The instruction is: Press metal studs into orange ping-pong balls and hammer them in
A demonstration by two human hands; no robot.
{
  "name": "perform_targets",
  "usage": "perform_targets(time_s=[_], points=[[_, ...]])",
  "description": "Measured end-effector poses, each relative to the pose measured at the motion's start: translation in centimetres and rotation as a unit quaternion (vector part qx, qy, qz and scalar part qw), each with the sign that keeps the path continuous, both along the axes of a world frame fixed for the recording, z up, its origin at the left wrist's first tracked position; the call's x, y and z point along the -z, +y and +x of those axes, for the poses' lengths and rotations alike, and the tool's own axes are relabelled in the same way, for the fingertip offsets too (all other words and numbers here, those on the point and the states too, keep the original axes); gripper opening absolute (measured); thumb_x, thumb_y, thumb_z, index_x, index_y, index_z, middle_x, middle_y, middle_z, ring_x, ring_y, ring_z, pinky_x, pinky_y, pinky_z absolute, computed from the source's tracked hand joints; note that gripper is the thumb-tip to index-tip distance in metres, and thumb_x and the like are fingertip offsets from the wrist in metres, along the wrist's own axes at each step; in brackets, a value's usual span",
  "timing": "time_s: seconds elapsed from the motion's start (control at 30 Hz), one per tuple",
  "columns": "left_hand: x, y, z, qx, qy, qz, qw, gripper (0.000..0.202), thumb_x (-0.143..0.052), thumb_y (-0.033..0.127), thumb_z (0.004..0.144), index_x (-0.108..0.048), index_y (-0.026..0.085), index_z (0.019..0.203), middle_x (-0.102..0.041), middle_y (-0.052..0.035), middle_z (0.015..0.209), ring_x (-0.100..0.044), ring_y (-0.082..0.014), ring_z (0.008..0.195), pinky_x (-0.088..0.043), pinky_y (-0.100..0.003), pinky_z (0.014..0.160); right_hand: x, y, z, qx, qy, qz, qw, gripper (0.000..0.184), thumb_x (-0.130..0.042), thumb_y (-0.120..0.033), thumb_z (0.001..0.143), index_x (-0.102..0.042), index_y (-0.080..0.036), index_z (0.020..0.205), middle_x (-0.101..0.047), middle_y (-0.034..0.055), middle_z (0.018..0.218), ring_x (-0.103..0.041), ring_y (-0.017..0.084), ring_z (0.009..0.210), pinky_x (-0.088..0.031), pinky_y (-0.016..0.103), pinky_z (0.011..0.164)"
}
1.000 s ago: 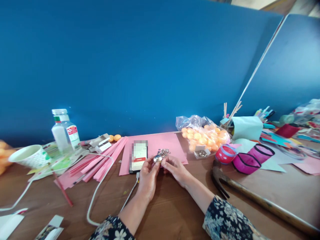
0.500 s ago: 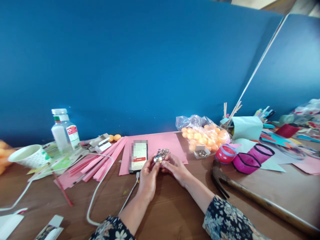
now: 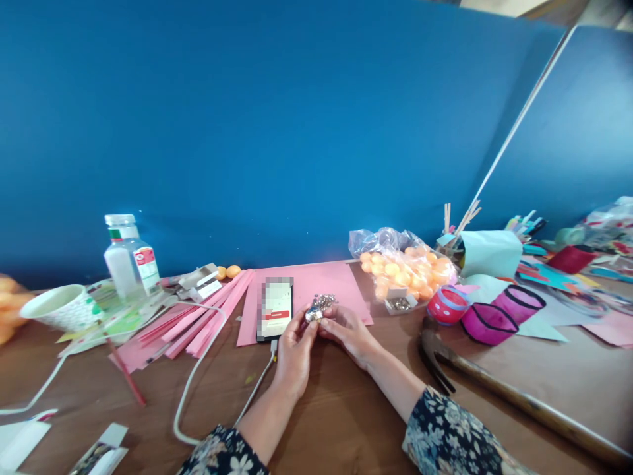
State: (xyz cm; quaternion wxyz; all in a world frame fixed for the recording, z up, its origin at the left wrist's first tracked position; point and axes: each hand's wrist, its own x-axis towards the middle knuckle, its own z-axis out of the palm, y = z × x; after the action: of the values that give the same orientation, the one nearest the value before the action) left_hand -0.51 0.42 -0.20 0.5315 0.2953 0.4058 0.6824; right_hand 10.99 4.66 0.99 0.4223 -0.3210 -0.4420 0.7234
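Observation:
In front of me my left hand point(image 3: 293, 353) is closed around a small round ball point(image 3: 313, 315) covered with shiny silver metal heads, apparently thumbtacks. My right hand point(image 3: 349, 335) comes in from the other side, its thumb and fingers pinched together at the ball's right edge. Whatever lies between those fingertips is too small to make out. Just beyond the ball, a loose pile of silver tacks point(image 3: 324, 301) rests on a pink sheet point(image 3: 341, 280). Left of the pile lies a phone point(image 3: 275, 309) with its screen lit and a white cable point(image 3: 257, 389) plugged in.
To the right stand a bag of orange balls point(image 3: 403, 267), a small open box of tacks point(image 3: 399, 303), a red cup point(image 3: 448, 305) and a hammer point(image 3: 499, 379). Pink paper strips point(image 3: 198, 323), a plastic bottle point(image 3: 131, 260) and a paper cup point(image 3: 62, 310) are on the left.
The view has shifted very slightly. Both hands stay at the ball with almost the same grip, and nothing else on the table has moved.

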Motion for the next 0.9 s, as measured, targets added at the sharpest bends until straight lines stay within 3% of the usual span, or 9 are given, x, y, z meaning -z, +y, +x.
perform_targets(time_s=[0.3,0.57,0.9], points=[[-0.25,-0.21,0.14,-0.001,0.014,0.002,1.000,0.044,-0.065,0.026,0.070,-0.056,0.023,0.113,-0.062,-0.0036,0.114,-0.052,-0.0220,0.111,-0.037,-0.035,0.098,0.11,0.12,-0.18,0.007,-0.002,-0.005,1.000,0.034,-0.075,-0.034,0.060,-0.052,-0.017,0.078,-0.064,0.0017,0.083,-0.062,0.015,0.077,-0.050,0.028,0.072],[-0.88,-0.16,0.30,0.023,-0.076,-0.001,0.997,0.040,-0.062,0.027,0.073,-0.056,0.022,0.113,-0.064,-0.0047,0.109,-0.056,-0.0193,0.104,-0.040,-0.035,0.095,0.17,0.24,-0.20,0.005,0.003,-0.006,1.000,0.030,-0.072,-0.035,0.064,-0.051,-0.017,0.077,-0.059,-0.0027,0.071,-0.058,0.008,0.063,-0.048,0.023,0.065],[-0.83,0.05,0.07,0.014,-0.048,-0.014,0.999,0.038,-0.062,0.028,0.073,-0.058,0.020,0.110,-0.065,-0.0049,0.104,-0.060,-0.0170,0.091,-0.046,-0.032,0.085,0.68,-0.25,-0.48,0.024,-0.041,0.072,0.996,0.029,-0.069,-0.034,0.067,-0.050,-0.018,0.083,-0.058,-0.0016,0.077,-0.057,0.010,0.066,-0.049,0.026,0.067]])
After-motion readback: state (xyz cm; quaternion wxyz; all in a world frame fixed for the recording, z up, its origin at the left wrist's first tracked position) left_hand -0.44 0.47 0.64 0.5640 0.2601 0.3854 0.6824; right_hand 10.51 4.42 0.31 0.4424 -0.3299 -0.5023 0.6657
